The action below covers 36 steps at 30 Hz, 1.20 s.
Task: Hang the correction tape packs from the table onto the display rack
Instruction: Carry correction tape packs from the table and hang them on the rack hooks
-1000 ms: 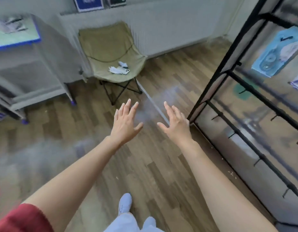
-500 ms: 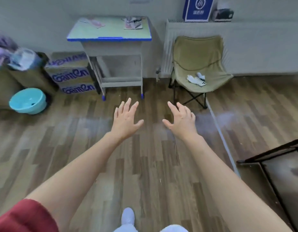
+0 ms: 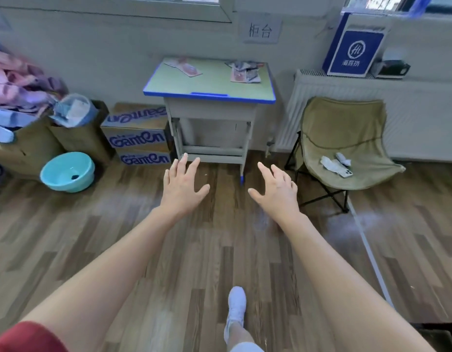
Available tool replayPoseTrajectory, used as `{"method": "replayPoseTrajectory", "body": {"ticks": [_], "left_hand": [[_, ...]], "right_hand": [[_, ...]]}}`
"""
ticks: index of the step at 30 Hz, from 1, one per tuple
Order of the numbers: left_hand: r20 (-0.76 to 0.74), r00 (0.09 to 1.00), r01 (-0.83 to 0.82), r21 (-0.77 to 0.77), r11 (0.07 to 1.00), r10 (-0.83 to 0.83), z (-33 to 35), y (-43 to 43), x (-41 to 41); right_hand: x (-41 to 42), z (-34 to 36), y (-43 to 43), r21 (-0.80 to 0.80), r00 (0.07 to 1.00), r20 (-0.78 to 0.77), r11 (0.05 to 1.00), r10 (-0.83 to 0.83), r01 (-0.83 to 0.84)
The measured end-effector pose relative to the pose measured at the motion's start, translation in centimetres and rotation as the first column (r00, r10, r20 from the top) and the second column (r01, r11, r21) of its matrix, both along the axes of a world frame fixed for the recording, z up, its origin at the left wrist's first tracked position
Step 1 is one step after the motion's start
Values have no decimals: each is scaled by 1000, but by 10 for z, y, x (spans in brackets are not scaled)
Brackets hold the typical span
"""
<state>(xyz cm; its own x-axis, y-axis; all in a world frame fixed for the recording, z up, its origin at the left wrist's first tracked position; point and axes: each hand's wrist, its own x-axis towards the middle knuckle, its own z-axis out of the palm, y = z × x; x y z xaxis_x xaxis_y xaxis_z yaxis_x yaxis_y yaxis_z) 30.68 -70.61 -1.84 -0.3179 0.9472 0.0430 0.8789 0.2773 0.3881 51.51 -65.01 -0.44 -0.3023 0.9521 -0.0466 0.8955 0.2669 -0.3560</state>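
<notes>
Located table at upper centre of frame, against the far wall. Noted two groups of correction tape packs on its top: one lying flat toward the left rear, a loose pile toward the right rear. Could not read pack count or print; too small.

Found left hand and right hand at mid-frame, raised over the floor, well apart from the table. Recorded fingers straight and spread, palms down, nothing gripped in either. Judged the posture a reach readied ahead of arrival: arms extended toward the packs, shoe forward at bottom centre.

Judged the step in hand as the approach for a pickup; no pack lifted yet. Saw only a dark frame edge at the lower right corner, possibly the display rack; could not confirm.

Flagged folding chair right of the table and basin at left as flanking the path, neither across it.
</notes>
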Motion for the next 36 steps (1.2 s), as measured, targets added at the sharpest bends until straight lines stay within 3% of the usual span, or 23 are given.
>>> {"method": "replayPoseTrajectory", "body": {"ticks": [15, 24, 36], "left_hand": [[79, 993, -94, 21, 995, 92, 17, 262, -80], [72, 996, -50, 31, 998, 47, 10, 437, -163], [88, 992, -80, -115, 990, 90, -14, 617, -248]], "right_hand": [[-97, 24, 289, 35, 993, -23, 993, 116, -115], [-176, 17, 452, 32, 997, -43, 997, 67, -66], [-263, -15, 633, -83, 998, -69, 997, 0, -6]]}}
